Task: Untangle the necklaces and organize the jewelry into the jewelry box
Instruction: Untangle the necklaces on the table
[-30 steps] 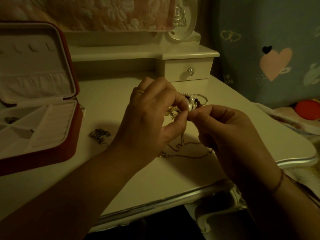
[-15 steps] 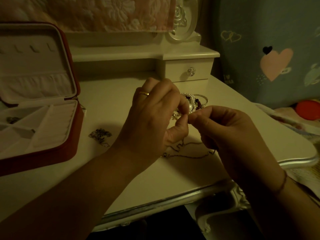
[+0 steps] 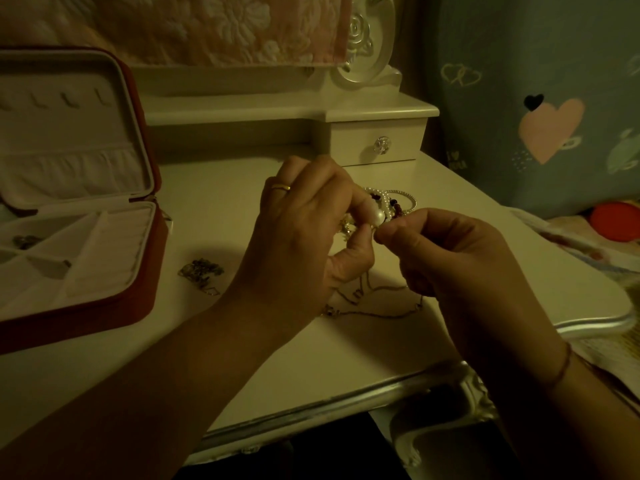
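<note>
My left hand and my right hand meet above the middle of the white dressing table. Both pinch the same thin chain necklace, which hangs from the fingertips and trails in loops on the table. A large pearl shows between the fingertips. Behind the hands lies a pile of pearl and dark bead strands. A small dark tangle of jewelry lies left of my left hand. The red jewelry box stands open at the left, with small pieces in its far-left compartments.
A small drawer unit with a round knob stands at the back of the table. The table's silver-trimmed front edge runs close below my wrists. A blue heart-patterned fabric and a red round object are at the right.
Both hands stayed together at the same spot, with the fingertips shifting slightly on the chain. The loose chain loops on the table moved a little.
</note>
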### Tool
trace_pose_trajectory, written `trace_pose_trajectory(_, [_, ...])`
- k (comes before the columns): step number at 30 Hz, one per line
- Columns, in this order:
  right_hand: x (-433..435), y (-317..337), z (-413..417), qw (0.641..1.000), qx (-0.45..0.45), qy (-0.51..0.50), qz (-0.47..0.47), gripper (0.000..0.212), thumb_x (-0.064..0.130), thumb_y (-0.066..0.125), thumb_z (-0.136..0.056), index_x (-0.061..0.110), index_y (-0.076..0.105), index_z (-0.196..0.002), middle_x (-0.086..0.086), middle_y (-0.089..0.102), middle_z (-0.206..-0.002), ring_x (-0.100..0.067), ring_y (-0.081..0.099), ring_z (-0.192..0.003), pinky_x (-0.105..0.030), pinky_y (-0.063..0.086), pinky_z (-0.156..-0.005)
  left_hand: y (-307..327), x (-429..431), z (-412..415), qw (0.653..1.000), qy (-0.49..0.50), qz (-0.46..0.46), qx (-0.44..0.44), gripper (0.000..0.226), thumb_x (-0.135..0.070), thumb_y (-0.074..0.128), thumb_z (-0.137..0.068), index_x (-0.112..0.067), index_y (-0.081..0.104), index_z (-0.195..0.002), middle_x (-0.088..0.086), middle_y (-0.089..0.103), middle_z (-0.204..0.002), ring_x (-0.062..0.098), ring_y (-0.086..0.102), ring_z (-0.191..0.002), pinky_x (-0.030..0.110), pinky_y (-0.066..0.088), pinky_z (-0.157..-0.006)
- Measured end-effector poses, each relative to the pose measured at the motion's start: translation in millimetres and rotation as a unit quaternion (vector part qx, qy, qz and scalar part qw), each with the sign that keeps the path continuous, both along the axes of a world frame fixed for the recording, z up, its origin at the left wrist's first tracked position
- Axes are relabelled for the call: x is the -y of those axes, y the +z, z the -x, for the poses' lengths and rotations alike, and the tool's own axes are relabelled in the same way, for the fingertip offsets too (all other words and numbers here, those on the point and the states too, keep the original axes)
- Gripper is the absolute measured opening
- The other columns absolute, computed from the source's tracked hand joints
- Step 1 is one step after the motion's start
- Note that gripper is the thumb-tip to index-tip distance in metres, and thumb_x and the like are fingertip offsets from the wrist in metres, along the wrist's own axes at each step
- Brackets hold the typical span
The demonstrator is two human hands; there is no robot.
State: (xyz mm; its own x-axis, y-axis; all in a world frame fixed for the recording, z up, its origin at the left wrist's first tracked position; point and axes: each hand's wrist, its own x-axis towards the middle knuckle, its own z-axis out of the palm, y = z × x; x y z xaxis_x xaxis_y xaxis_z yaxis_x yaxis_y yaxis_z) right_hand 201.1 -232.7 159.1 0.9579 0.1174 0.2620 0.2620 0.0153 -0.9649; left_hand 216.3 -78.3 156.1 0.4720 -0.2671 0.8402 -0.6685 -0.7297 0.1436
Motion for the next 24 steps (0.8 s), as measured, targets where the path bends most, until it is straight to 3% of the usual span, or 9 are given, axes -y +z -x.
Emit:
trace_pose_trajectory(4, [-1.0,1.4,1.3,1.000,0.011,0.014,-0.005,0.011,0.021,0.066,-0.075,0.013,0.067,-0.068,0.008,0.051,-0.050,-0.003,0.039,-0.046,-0.014,0.034,-0.046,0.9,-0.9,-0.7,1.000,-0.002,0.016,-0.007,0.010,-0.017,0.055,-0.081,-0.009,0.061,-0.082,0.000,0.052,-0.086,0.019,0.046,-0.089,0.027,0.035,-0.081])
trace_pose_trajectory(10, [-2.8,-0.3,-2.0,0.999,0.028,-0.022,-0.017,0.012,0.010,0.062,-0.082,0.011,0.065,-0.069,0.010,0.054,-0.049,0.001,0.046,-0.045,-0.009,0.037,-0.048,-4.5,3.2,-0.2,0.999,-0.029,-0.008,-0.022,0.010,-0.017,0.056,-0.079,-0.008,0.061,-0.080,0.003,0.056,-0.085,0.020,0.049,-0.086,0.038,0.040,-0.075])
trace_pose_trajectory(19, [-4.7,-2.9,0.0,0.999,0.034,-0.003,-0.006,0.012,0.023,0.064,-0.075,0.012,0.065,-0.070,0.006,0.053,-0.053,-0.003,0.044,-0.048,-0.013,0.037,-0.049,-3.7,0.1,-5.3,0.999,-0.010,0.036,-0.023,0.011,-0.019,0.054,-0.081,-0.010,0.060,-0.081,-0.008,0.046,-0.088,0.017,0.047,-0.089,0.028,0.035,-0.079])
trace_pose_trajectory(22, [-2.5,-1.8,0.4,0.999,0.037,0.024,0.030,0.017,0.031,0.057,-0.077,0.021,0.068,-0.070,0.007,0.062,-0.061,-0.006,0.054,-0.059,-0.014,0.045,-0.059,-3.7,-0.8,-5.8,0.998,-0.016,0.044,-0.032,0.011,-0.020,0.053,-0.081,-0.011,0.059,-0.081,-0.009,0.046,-0.089,0.013,0.045,-0.090,0.026,0.035,-0.079])
trace_pose_trajectory(24, [0.7,-0.3,-0.8,0.998,0.037,0.013,0.050,0.024,0.037,0.051,-0.080,0.026,0.069,-0.068,0.009,0.068,-0.072,-0.002,0.060,-0.072,-0.007,0.043,-0.066,-3.2,-2.2,-5.8,0.997,-0.025,0.059,-0.048,0.010,-0.020,0.052,-0.081,-0.013,0.058,-0.082,-0.008,0.047,-0.089,0.011,0.043,-0.090,0.024,0.035,-0.078])
